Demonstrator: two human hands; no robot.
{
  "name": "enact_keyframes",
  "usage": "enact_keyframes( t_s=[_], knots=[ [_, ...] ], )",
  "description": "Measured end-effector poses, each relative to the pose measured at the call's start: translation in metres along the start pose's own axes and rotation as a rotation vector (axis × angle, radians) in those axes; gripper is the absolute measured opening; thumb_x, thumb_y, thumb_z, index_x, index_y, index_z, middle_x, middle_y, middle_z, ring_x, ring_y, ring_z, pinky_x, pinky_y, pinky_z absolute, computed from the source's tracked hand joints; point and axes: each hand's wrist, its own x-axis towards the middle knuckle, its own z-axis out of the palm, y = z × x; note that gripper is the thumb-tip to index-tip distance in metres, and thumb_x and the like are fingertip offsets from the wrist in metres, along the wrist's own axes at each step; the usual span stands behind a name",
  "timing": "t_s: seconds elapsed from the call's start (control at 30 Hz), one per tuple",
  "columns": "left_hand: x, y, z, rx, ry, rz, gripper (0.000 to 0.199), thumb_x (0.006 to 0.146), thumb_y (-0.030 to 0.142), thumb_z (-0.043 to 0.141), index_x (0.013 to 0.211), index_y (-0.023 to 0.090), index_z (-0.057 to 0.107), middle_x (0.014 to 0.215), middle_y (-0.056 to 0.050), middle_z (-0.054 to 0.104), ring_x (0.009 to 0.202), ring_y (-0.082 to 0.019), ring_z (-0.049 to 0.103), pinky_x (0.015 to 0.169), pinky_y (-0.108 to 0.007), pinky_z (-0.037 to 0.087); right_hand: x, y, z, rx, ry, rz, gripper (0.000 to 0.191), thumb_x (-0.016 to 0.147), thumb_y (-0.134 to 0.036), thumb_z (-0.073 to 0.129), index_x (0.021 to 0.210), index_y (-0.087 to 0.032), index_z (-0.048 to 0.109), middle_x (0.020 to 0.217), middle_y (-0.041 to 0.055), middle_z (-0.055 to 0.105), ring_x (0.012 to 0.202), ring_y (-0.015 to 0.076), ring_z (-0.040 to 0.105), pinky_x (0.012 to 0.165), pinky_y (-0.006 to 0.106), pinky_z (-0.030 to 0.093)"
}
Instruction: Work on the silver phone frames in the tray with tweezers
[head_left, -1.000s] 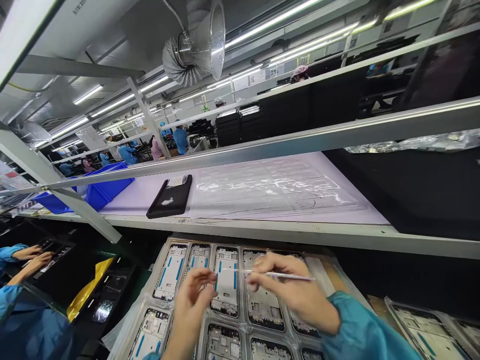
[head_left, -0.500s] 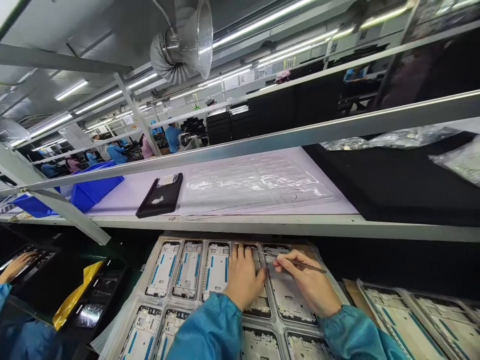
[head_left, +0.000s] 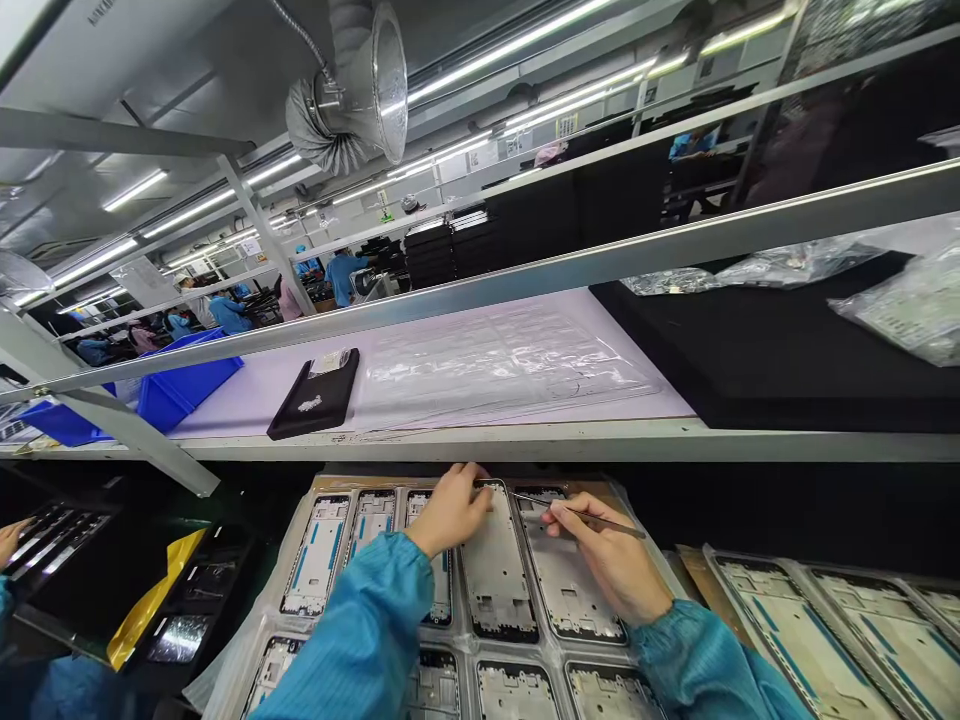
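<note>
A moulded tray (head_left: 450, 670) holds rows of metal phone mid-frames, several with blue strips on white film. My left hand (head_left: 450, 510) pinches the top end of a silver phone frame (head_left: 495, 570), which lies in the tray's middle, and my sleeve hides the frames at lower left. My right hand (head_left: 607, 560) is shut on slim metal tweezers (head_left: 581, 513). Their tip is over the top of the neighbouring frame (head_left: 570, 580), and I cannot tell whether it touches. Both cuffs are blue.
Beyond the tray runs a white shelf edge (head_left: 480, 442) carrying a transparent plastic tray stack (head_left: 495, 360), a black pad (head_left: 311, 395) and a blue bin (head_left: 180, 385). A co-worker's hand (head_left: 9, 540) is at far left. Another frame tray (head_left: 810, 640) lies at right.
My left hand has moved from lying on the frames up to the top end of one frame. The tweezers have swung slightly left, and the whole view has turned a little.
</note>
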Motion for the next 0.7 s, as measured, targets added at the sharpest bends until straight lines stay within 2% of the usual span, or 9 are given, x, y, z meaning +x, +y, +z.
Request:
enact_keyframes(
  t_s=[0.07, 0.13, 0.2, 0.27, 0.33, 0.43, 0.5, 0.6, 0.7],
  knots=[
    [-0.016, 0.005, -0.022, -0.116, 0.092, 0.091, 0.020, 0.093, 0.022, 0.054, 0.108, 0.018, 0.067, 0.105, -0.008, 0.072, 0.098, -0.021, 0.067, 0.089, -0.030, 0.051, -0.001, 0.000, -0.001, 0.033, 0.018, -0.003, 0.041, 0.062, -0.057, 0.090, 0.070, -0.020, 0.073, 0.074, 0.0060, 0.070, 0.074, 0.0231, 0.064, 0.079, 0.035, 0.051],
    [-0.033, 0.011, -0.040, -0.223, 0.247, 0.196, 0.016, 0.095, 0.023, 0.056, 0.101, 0.020, 0.070, 0.096, -0.005, 0.075, 0.088, -0.019, 0.069, 0.080, -0.027, 0.053, -0.002, 0.000, -0.002, 0.068, 0.031, 0.002, 0.041, 0.062, -0.058, 0.090, 0.069, -0.021, 0.072, 0.075, 0.0055, 0.070, 0.074, 0.0227, 0.063, 0.078, 0.035, 0.052],
    [-0.051, 0.016, -0.045, -0.267, 0.374, 0.297, 0.016, 0.096, 0.024, 0.057, 0.100, 0.020, 0.072, 0.091, -0.006, 0.076, 0.082, -0.019, 0.071, 0.075, -0.027, 0.054, -0.002, 0.000, -0.003, 0.085, 0.038, 0.012, 0.040, 0.061, -0.058, 0.090, 0.068, -0.023, 0.072, 0.076, 0.0053, 0.070, 0.074, 0.0225, 0.063, 0.075, 0.034, 0.053],
    [-0.067, 0.017, -0.032, -0.255, 0.388, 0.380, 0.019, 0.097, 0.024, 0.057, 0.104, 0.021, 0.074, 0.092, -0.008, 0.077, 0.083, -0.020, 0.073, 0.076, -0.029, 0.057, -0.002, 0.000, -0.003, 0.079, 0.055, 0.017, 0.040, 0.061, -0.059, 0.089, 0.068, -0.024, 0.072, 0.075, 0.0050, 0.070, 0.073, 0.0229, 0.062, 0.073, 0.034, 0.054],
    [-0.083, 0.014, -0.006, -0.253, 0.357, 0.440, 0.023, 0.099, 0.022, 0.053, 0.107, 0.021, 0.075, 0.094, -0.010, 0.078, 0.087, -0.021, 0.074, 0.085, -0.034, 0.058, -0.001, -0.001, -0.003, 0.069, 0.089, 0.006, 0.040, 0.059, -0.060, 0.089, 0.069, -0.025, 0.073, 0.073, 0.0044, 0.069, 0.073, 0.0233, 0.062, 0.074, 0.035, 0.054],
    [-0.103, 0.003, 0.042, -0.264, 0.311, 0.488, 0.029, 0.101, 0.018, 0.048, 0.113, 0.024, 0.073, 0.099, -0.010, 0.078, 0.098, -0.021, 0.073, 0.108, -0.046, 0.046, 0.000, -0.003, -0.001, 0.034, 0.104, -0.020, 0.042, 0.057, -0.062, 0.089, 0.070, -0.024, 0.073, 0.072, 0.0041, 0.068, 0.072, 0.0238, 0.062, 0.075, 0.037, 0.055],
    [-0.112, -0.004, 0.065, -0.295, 0.252, 0.506, 0.030, 0.101, 0.018, 0.048, 0.115, 0.026, 0.072, 0.100, -0.010, 0.078, 0.105, -0.022, 0.071, 0.114, -0.051, 0.038, 0.000, -0.006, 0.002, 0.017, 0.088, -0.028, 0.043, 0.056, -0.062, 0.090, 0.069, -0.024, 0.073, 0.071, 0.0043, 0.068, 0.071, 0.0241, 0.063, 0.075, 0.037, 0.056],
    [-0.116, -0.011, 0.076, -0.350, 0.146, 0.454, 0.028, 0.100, 0.019, 0.049, 0.114, 0.026, 0.073, 0.105, -0.011, 0.077, 0.116, -0.023, 0.066, 0.117, -0.055, 0.031, -0.002, -0.006, 0.005, 0.030, 0.079, -0.018, 0.042, 0.055, -0.060, 0.091, 0.069, -0.024, 0.074, 0.071, 0.0042, 0.068, 0.071, 0.0231, 0.063, 0.074, 0.035, 0.056],
    [-0.113, -0.015, 0.069, -0.401, 0.028, 0.342, 0.022, 0.097, 0.019, 0.056, 0.105, 0.024, 0.075, 0.124, -0.012, 0.069, 0.135, -0.026, 0.050, 0.119, -0.053, 0.028, -0.004, -0.004, 0.004, 0.019, 0.081, -0.022, 0.042, 0.057, -0.060, 0.090, 0.069, -0.024, 0.074, 0.071, 0.0043, 0.068, 0.072, 0.0237, 0.064, 0.074, 0.036, 0.056]
  ],
)
